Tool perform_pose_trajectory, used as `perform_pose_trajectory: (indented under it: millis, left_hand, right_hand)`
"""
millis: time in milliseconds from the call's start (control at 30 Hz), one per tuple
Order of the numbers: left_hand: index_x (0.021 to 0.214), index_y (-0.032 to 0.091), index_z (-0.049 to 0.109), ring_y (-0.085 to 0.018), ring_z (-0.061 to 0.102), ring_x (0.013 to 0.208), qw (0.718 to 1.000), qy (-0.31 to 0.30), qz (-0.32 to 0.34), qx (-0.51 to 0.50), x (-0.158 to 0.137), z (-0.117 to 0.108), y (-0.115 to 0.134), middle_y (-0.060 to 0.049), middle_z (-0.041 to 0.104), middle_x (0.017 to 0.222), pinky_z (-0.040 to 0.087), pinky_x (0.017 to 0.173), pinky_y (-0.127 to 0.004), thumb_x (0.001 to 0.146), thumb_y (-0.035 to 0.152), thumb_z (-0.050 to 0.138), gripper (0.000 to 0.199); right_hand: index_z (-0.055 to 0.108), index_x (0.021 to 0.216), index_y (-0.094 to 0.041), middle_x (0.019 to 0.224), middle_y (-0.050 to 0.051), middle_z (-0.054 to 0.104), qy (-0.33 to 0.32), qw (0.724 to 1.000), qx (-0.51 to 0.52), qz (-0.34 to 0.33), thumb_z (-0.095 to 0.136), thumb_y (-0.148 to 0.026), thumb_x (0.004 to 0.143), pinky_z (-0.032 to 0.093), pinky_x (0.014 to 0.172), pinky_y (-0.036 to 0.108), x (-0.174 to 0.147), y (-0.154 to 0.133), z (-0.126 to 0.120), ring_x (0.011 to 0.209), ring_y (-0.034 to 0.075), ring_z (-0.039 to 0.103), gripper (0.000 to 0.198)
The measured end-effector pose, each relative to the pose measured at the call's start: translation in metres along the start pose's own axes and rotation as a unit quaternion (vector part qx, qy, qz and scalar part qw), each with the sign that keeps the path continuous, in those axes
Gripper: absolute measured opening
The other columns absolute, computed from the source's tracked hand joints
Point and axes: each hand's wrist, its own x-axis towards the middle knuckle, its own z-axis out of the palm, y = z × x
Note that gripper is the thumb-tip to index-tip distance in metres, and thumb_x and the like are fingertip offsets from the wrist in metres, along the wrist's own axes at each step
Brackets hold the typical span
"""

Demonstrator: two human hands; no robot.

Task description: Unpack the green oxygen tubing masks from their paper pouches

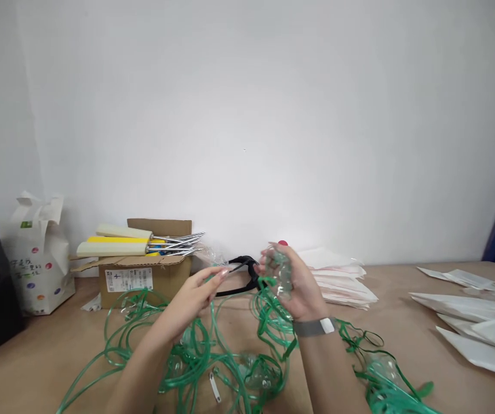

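We cradle a clear plastic piece [282, 275] in our right hand [304, 287], its fingers curled around it above the table [396, 313]. Whether our left hand [200, 290] grips anything, we cannot tell; coiled green tubing [202, 359] lies below.

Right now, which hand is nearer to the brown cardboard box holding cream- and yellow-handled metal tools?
Left. The left hand is just right of the brown cardboard box; the right hand, cupping a clear greenish plastic piece, is farther right.

Translucent green tubing [192, 371], darker green straps [425, 390], brown table [61, 339], white bag [42, 256] with multicoloured dots
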Motion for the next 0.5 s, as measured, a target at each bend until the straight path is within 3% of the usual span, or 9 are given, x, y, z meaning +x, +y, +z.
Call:
perform_pose_trajectory:
  millis: [133, 300, 500]
  left_hand:
    - [0.102, 0.016, 0.058, -0.007, 0.021, 0.047, 0.997, -0.068, 0.032, 0.016, -0.011, 0.017, 0.012, 0.008, 0.027, 0.054, 0.015, 0.043, -0.021, 0.075, 0.058, 0.053, 0.050]
    - [0.063, 0.015, 0.054, -0.009, 0.030, 0.056, 0.987, -0.053, 0.100, 0.114, -0.015, 0.025, 0.013, 0.006, 0.033, 0.057, 0.023, 0.051, -0.022, 0.075, 0.045, 0.059, 0.033]
    - [0.062, 0.017, 0.052, -0.009, 0.030, 0.052, 0.986, -0.042, 0.124, 0.101, -0.016, 0.022, 0.013, 0.006, 0.035, 0.056, 0.024, 0.050, -0.022, 0.083, 0.044, 0.046, 0.035]
  right_hand:
    - [0.066, 0.065, -0.013, 0.059, 0.002, 0.066, -0.045, 0.996, -0.072, 0.035, 0.065, -0.023, 0.066, 0.049, 0.054, 0.021, -0.007, 0.016, 0.015, 0.055, 0.012, 0.061, 0.010]
    - [0.068, 0.067, -0.013, 0.062, 0.002, 0.068, -0.041, 0.990, -0.138, -0.010, 0.064, -0.030, 0.072, 0.044, 0.050, 0.019, -0.011, 0.024, 0.021, 0.055, 0.011, 0.060, 0.018]
    - [0.069, 0.067, -0.013, 0.060, 0.002, 0.067, -0.014, 0.982, -0.177, -0.069, 0.063, -0.034, 0.072, 0.044, 0.050, 0.020, -0.008, 0.025, 0.019, 0.052, 0.011, 0.058, 0.023]
